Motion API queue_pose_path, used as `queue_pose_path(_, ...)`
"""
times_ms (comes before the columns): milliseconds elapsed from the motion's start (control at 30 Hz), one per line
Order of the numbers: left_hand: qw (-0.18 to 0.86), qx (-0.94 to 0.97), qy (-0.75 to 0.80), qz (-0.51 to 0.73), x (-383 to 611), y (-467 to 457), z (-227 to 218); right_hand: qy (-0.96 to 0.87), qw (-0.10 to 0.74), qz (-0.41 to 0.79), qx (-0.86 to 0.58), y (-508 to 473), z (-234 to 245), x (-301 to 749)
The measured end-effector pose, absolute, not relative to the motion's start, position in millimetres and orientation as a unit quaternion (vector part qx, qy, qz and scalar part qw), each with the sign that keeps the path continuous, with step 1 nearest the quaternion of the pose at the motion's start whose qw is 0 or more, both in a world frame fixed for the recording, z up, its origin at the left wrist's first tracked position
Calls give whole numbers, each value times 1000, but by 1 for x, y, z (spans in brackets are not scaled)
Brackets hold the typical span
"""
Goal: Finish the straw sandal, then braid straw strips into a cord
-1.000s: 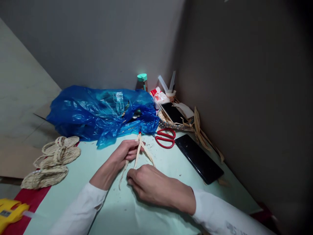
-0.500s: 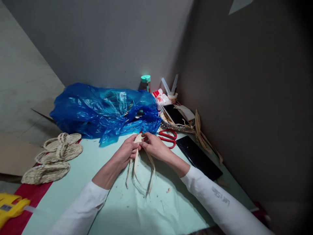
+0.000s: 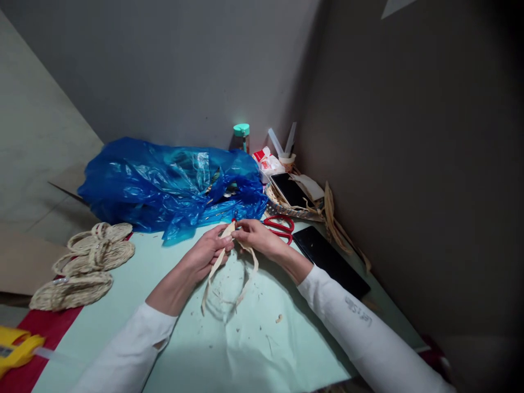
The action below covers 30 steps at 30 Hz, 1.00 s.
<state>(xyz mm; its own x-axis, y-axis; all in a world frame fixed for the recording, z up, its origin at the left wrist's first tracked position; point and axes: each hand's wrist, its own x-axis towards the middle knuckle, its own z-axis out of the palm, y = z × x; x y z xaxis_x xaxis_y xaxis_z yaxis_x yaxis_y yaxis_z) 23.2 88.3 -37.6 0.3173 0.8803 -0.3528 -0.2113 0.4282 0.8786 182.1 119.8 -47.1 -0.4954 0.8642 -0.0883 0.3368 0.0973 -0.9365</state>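
Two hands meet at the upper end of the straw strips point(image 3: 210, 281): left hand point(image 3: 204, 254) and right hand point(image 3: 257, 238) both pinch it closed, fingertips touching. Long axis runs toward the person; loose ends trail on the pale green sheet point(image 3: 254, 349). Red scissors point(image 3: 282, 229) lie just beyond the right hand.

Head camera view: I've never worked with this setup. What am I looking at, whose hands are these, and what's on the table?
There is no machine here: a person wears one camera on the head, looking down at their own two bare hands. The left hand and right hand pinch the top of straw strips, whose ends hang down to the pale green table. Behind them lies a blue plastic bag; by the right hand, red scissors and a black phone. Woven straw pieces sit at far left, with a yellow tool at the edge.
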Motion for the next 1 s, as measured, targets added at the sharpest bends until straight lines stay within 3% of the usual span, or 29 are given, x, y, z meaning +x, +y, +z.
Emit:
queue_pose_path(100, 714, 383, 454, 370, 18, 92, -38, -695, 243, 538, -410, 123, -48, 191)
queue_pose_path(533, 629, 467, 529, 326, 26, 87, -37, -750, 225, 383, -491, 119, -40, 180)
queue_pose_path(1000, 415, 644, 575, 287, 18, 92, -43, -716, 285, 334, -543, 119, -47, 178)
